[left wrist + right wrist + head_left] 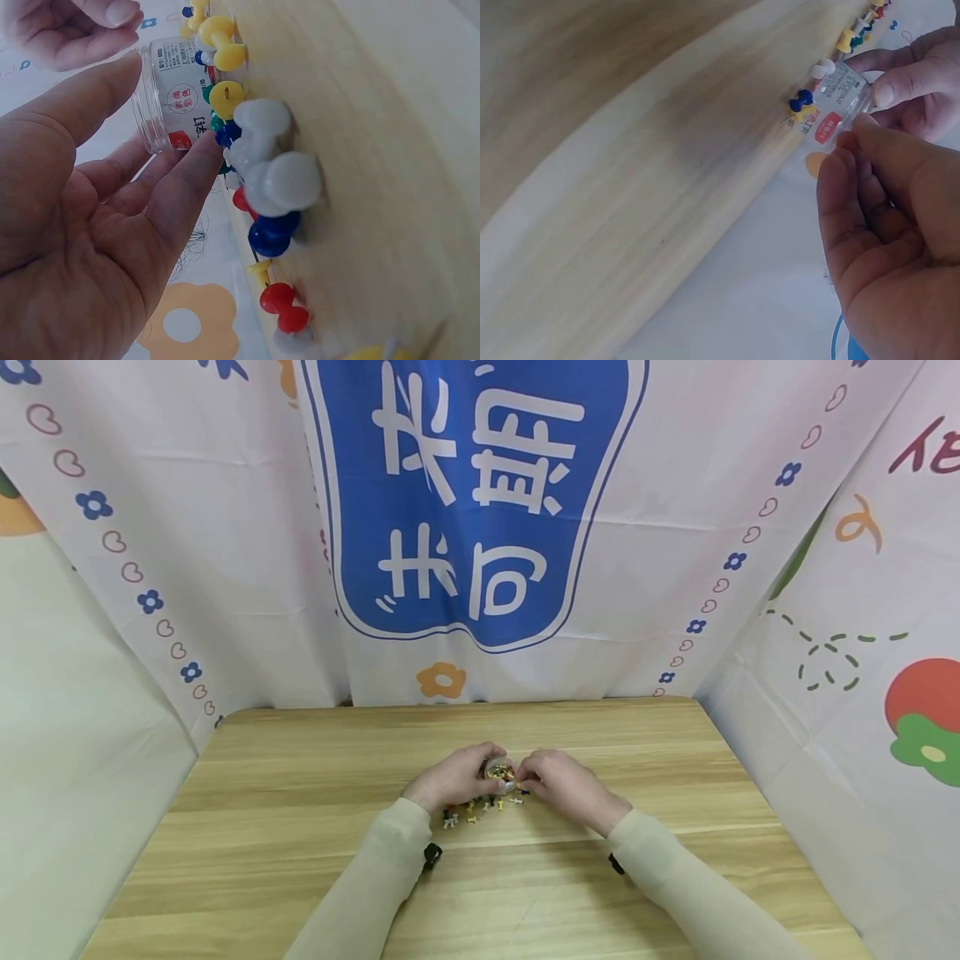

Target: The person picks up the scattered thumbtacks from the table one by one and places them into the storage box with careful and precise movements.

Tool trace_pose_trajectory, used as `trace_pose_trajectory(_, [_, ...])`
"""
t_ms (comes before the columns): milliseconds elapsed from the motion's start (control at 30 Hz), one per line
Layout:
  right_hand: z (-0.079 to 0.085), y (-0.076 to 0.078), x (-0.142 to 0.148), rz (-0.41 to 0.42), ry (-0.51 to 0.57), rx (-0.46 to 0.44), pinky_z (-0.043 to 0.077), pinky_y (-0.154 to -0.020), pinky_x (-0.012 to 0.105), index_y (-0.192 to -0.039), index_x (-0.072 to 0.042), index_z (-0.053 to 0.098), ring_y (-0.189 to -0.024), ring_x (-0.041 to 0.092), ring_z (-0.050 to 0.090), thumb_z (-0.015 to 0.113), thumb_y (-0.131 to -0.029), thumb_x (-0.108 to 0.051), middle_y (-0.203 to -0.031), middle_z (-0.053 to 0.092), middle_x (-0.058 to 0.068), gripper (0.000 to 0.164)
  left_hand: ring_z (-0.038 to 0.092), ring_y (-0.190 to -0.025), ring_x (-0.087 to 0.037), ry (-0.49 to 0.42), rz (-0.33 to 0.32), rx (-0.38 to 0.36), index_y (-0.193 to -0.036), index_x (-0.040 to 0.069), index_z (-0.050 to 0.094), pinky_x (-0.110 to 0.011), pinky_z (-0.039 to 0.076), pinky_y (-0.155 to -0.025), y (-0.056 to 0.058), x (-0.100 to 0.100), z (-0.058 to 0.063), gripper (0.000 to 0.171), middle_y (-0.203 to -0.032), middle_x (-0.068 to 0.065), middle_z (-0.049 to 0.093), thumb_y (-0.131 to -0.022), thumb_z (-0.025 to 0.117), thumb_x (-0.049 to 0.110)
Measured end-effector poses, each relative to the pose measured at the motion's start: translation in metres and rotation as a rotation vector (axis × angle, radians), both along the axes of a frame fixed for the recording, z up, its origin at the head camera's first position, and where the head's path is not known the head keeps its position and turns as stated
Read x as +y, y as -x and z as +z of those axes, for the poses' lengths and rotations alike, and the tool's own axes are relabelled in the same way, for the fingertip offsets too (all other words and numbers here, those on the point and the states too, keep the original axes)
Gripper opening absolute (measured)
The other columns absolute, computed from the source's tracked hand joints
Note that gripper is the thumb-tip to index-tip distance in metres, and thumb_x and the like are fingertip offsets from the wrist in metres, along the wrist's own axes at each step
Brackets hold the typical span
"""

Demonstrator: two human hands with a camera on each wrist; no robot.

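Note:
My left hand (459, 777) holds a small clear plastic jar (171, 94) with a printed label, thumb on one side and fingers on the other. Through its round mouth, in the head view, colourful push pins (500, 770) show inside. My right hand (564, 783) is at the jar's right side, thumb and fingertips brought together near its rim. Whether a pin is between those fingertips is hidden. Loose push pins in white, yellow, blue and red lie on the table in front of the jar, among them a white pin (281, 184) and a red pin (283, 307).
The wooden table (315, 877) reaches back to a printed white cloth (247, 568) hanging behind it. A blue pin (801, 100) and a yellow pin (804, 114) lie close by the jar on the right hand's side.

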State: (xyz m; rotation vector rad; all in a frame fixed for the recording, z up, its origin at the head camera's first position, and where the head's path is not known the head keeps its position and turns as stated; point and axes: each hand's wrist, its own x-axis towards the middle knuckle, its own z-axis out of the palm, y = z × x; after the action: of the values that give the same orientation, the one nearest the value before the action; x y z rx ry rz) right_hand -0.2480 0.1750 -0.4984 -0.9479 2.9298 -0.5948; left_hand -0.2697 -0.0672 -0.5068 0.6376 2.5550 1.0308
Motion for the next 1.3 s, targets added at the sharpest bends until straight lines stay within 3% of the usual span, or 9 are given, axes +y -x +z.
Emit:
trace_pose_trajectory(200, [-0.002,-0.003,0.005,0.052,-0.069,0.055,0.071,-0.103,0.045,-0.118,-0.01,0.088,-0.11,0.025,0.083,0.086,-0.104,-0.003,-0.115,0.088,0.005,0.017,0.076,-0.129,-0.029,-0.001,0.005,0.003,-0.155,0.008,0.067,-0.057,0.062,-0.12,0.0,0.0,0.0,0.051,-0.144,-0.015,0.079,-0.109,0.086,0.022])
trace_pose_trajectory(567, [-0.01,-0.002,0.012,0.154,-0.191,0.207,0.073,-0.095,0.037,-0.114,-0.016,0.091,-0.106,0.02,0.083,0.088,-0.105,-0.011,-0.113,0.088,0.0,0.012,0.076,-0.13,-0.03,-0.002,0.01,-0.009,-0.158,0.008,0.066,-0.056,0.061,-0.121,-0.001,0.0,0.002,0.052,-0.145,-0.015,0.079,-0.111,0.084,0.021])
trace_pose_trajectory(1300, [-0.015,-0.003,0.014,0.141,-0.209,0.123,0.072,-0.092,0.035,-0.108,-0.017,0.09,-0.101,0.015,0.081,0.09,-0.102,-0.009,-0.107,0.086,-0.003,0.01,0.076,-0.129,-0.028,0.003,0.015,-0.015,-0.159,0.008,0.065,-0.056,0.062,-0.119,-0.001,0.0,0.003,0.052,-0.146,-0.015,0.078,-0.111,0.084,0.019])
